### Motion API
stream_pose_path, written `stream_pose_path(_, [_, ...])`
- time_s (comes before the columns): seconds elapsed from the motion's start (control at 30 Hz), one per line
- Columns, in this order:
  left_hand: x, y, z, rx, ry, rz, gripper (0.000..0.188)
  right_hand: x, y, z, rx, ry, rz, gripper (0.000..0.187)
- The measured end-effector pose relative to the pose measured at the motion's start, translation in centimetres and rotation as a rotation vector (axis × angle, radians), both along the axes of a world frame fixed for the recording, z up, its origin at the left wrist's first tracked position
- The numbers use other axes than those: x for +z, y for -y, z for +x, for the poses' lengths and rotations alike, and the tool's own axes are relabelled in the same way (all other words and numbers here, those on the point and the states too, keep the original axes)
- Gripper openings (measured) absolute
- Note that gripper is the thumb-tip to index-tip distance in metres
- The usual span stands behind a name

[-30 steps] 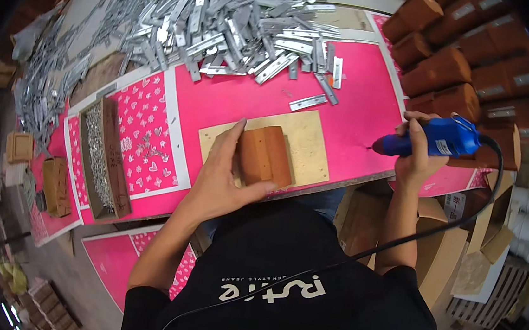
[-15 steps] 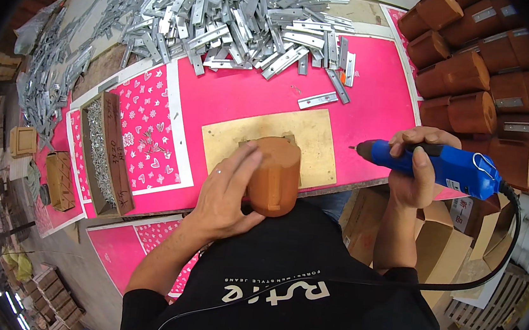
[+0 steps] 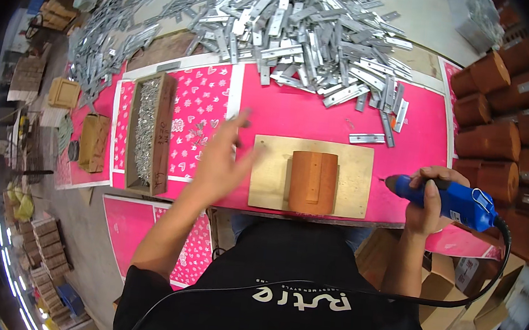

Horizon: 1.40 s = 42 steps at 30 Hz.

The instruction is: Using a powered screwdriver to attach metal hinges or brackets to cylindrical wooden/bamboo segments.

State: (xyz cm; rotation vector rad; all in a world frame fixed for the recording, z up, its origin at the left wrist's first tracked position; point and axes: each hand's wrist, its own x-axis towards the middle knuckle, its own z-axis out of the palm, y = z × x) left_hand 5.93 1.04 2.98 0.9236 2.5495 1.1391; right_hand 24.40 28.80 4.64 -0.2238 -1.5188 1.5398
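My left hand (image 3: 219,162), a little blurred, hovers with its fingers apart just left of the board and holds nothing. A reddish-brown rounded wooden block (image 3: 322,183) rests on the yellowish board (image 3: 269,184), its recessed straight groove facing up. In my right hand (image 3: 424,209) is a blue electric screwdriver (image 3: 458,203), gripped with its bit pointing left toward the board and apart from the block.
A long wooden box (image 3: 163,136) of small screws stands at the left on the pink tabletop (image 3: 295,114). Flat silver metal strips (image 3: 315,36) lie heaped at the back. Similar wooden blocks (image 3: 488,141) are stacked at right. The screwdriver's black cable (image 3: 392,297) crosses my lap.
My left hand has let go of the wooden block and moved away from it. The block, tilted toward me before, now lies on the board. My right hand still holds the screwdriver.
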Motion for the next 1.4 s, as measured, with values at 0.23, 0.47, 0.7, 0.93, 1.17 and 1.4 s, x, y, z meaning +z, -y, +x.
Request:
stream_pose_path(0.23, [-4.7, 1.7, -4.9, 0.103, -0.434, -0.309, 0.02, -0.1, 0.9, -1.0, 0.009, 0.074, 0.039, 0.03])
stream_pose_path(0.47, [-3.8, -0.2, -5.4, 0.065, -0.528, -0.416, 0.017, -0.2, 1.7, -0.8, 0.019, 0.154, 0.105, 0.033])
stream_pose_path(0.7, [-1.6, -9.5, -5.8, -0.086, -0.576, 0.001, 0.036, 0.1, 1.1, -1.2, -0.007, 0.122, 0.024, 0.03])
stream_pose_path(0.93, [-3.2, -14.0, -8.8, 0.14, -0.061, -0.139, 0.037, 0.4, 0.9, -1.5, -0.073, 0.117, -0.069, 0.028])
stream_pose_path(1.17, [1.6, -8.6, -6.8, 0.303, 0.357, 0.283, 0.017, 0.3, 0.4, -1.4, -0.091, 0.063, -0.089, 0.02])
stream_pose_path(1.4, [5.3, -5.3, -3.7, -0.084, 0.638, 0.273, 0.011, 0.4, 0.3, -2.0, -0.058, 0.095, -0.056, 0.021])
